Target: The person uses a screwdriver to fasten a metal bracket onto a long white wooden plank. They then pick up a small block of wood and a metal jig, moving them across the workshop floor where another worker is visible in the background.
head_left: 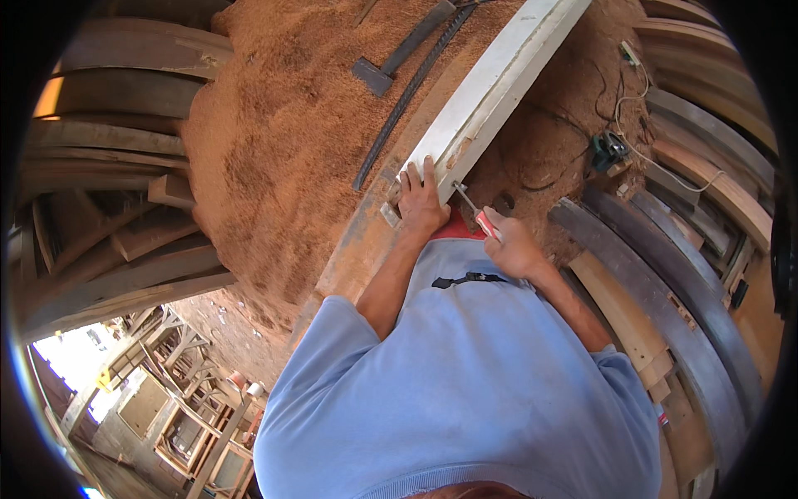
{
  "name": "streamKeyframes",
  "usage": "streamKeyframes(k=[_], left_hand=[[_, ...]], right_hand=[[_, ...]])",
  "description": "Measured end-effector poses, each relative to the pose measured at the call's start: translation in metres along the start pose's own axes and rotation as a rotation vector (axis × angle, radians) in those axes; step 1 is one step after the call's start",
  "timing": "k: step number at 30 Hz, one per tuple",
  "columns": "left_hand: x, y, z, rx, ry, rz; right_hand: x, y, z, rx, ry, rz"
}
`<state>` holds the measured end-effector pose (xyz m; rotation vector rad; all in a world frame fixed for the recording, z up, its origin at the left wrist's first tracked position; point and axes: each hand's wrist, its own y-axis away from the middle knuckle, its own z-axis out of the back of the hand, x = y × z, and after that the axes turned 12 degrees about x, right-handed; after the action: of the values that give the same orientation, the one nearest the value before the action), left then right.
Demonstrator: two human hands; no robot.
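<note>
A white beam (490,90), from centre to top edge, is touched by the spread left hand (422,202); a screwdriver (483,220), at its lower end, is gripped in the closed right hand (515,249).
</note>
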<state>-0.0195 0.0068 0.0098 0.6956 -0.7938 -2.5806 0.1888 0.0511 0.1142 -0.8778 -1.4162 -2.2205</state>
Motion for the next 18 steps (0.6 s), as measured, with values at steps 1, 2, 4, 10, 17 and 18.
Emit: streamKeyframes(k=[1, 2, 4, 10, 17, 18], left_hand=[[0.000, 0.000, 0.001, -0.003, 0.007, -0.004], [0.001, 0.000, 0.001, -0.006, 0.014, -0.010], [0.002, -0.005, 0.005, -0.008, 0.013, -0.032], [0.002, -0.005, 0.009, -0.005, 0.031, -0.050], [0.004, -0.007, 0.007, -0.018, 0.043, -0.071], [0.009, -0.006, 0.006, -0.016, 0.043, -0.072]], right_hand=[[0.009, 0.003, 0.003, -0.042, 0.194, 0.004], [0.014, 0.005, 0.002, -0.021, 0.247, -0.014], [0.020, 0.008, 0.010, 0.000, 0.367, -0.040], [-0.001, 0.011, 0.024, 0.134, -1.455, -0.039], [0.013, 0.003, 0.015, -0.039, -0.174, 0.075], [0.026, 0.004, 0.016, -0.011, -0.022, -0.017]])
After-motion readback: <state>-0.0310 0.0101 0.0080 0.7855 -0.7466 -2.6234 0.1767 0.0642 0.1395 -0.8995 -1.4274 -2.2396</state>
